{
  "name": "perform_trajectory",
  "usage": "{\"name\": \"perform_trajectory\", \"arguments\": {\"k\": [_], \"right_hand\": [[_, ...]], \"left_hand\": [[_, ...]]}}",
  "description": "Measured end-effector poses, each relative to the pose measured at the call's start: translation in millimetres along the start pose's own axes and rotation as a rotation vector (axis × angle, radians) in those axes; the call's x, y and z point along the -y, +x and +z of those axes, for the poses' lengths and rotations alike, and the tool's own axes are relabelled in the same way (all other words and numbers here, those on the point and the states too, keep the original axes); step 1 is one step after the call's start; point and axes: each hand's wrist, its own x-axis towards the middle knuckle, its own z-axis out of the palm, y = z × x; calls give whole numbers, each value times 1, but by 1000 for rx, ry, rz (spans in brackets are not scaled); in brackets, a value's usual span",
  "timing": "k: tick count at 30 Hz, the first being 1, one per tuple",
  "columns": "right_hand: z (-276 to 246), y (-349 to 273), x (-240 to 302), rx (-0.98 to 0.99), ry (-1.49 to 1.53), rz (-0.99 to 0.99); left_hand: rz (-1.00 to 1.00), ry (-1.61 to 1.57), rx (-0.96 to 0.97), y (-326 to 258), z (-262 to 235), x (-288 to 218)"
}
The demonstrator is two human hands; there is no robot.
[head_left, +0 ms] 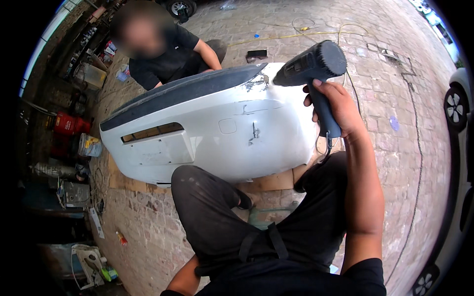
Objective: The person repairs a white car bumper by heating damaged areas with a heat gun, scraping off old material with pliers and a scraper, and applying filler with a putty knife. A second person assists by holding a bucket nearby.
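Observation:
My right hand (340, 103) is wrapped round the grip of a dark blue-grey heat gun (308, 61), its cord running down from the handle. The gun's nozzle points left, close to the scuffed upper right corner of a white car bumper (207, 118). Dark scrapes mark that corner, and more scratches lie lower on the white face. A dark grey strip (182, 96) runs along the bumper's top. Of my left arm only the forearm (183, 278) shows beside my thigh; its hand is hidden.
A co-worker (168, 59) sits behind the bumper, arms reaching to it. Cardboard (274, 181) lies beneath it on brick paving. A yellow cable (281, 37) and a dark phone-like object (256, 55) lie beyond. Buckets (90, 145) and a red machine (71, 123) stand left, parked cars (456, 101) right.

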Motion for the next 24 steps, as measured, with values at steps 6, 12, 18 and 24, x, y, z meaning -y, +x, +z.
{"name": "perform_trajectory", "arguments": {"k": [6,12,18,24], "right_hand": [[-10,-2,-4,23,115,-14],[-31,1,-4,46,141,-26],[-28,0,-2,26,108,3],[-41,-7,3,-78,66,-89]], "left_hand": [[-3,12,3,0,-3,8],[18,38,15,5,3,-4],[26,61,22,11,9,-13],[35,93,22,16,18,-23]]}}
